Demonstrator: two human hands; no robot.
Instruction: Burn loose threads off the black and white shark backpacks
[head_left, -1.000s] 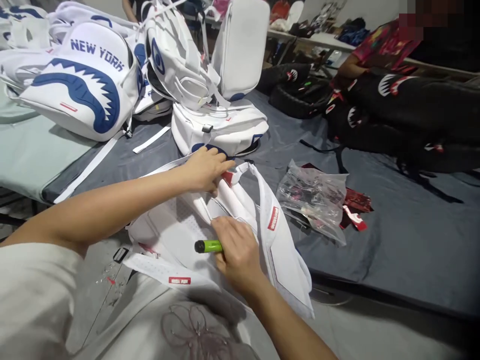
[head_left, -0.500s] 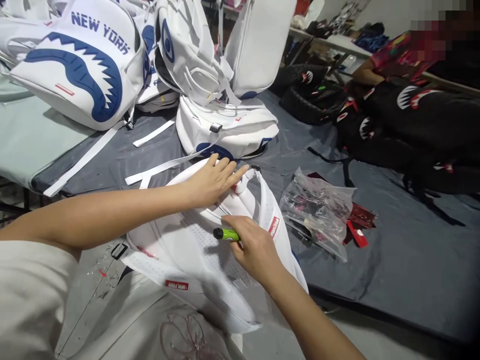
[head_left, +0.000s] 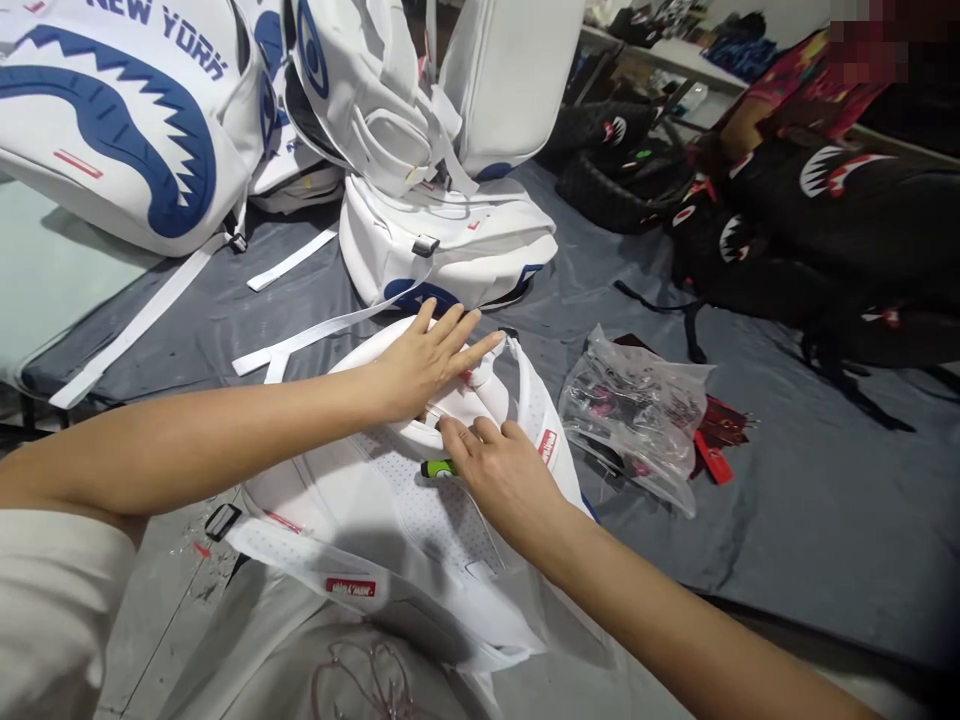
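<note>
A white backpack (head_left: 337, 490) lies at the table's front edge, its dotted back panel and straps facing me. On its upper end rests my left hand (head_left: 414, 368), open, with fingers spread flat. My right hand (head_left: 506, 480) is close beside it, its fingertips touching the bag's top edge near the handle. Tucked under that hand is a small green, black-ended, pen-shaped tool (head_left: 437, 468); only its end shows and the rest is hidden by the palm. A shoulder strap (head_left: 352, 586) with a red label hangs toward my lap.
White shark-mouth backpacks (head_left: 187, 130) are piled at the back left. Another white bag (head_left: 450, 235) lies just beyond my hands. A clear plastic bag (head_left: 637, 410) with red tags (head_left: 712, 458) is at the right. Black backpacks (head_left: 825, 260) lie farther right, near another person (head_left: 795, 90).
My right hand has moved up to the bag's top edge, its fingers now reaching forward over the green tool. The fingers of my left hand are spread wider. The view has shifted slightly.
</note>
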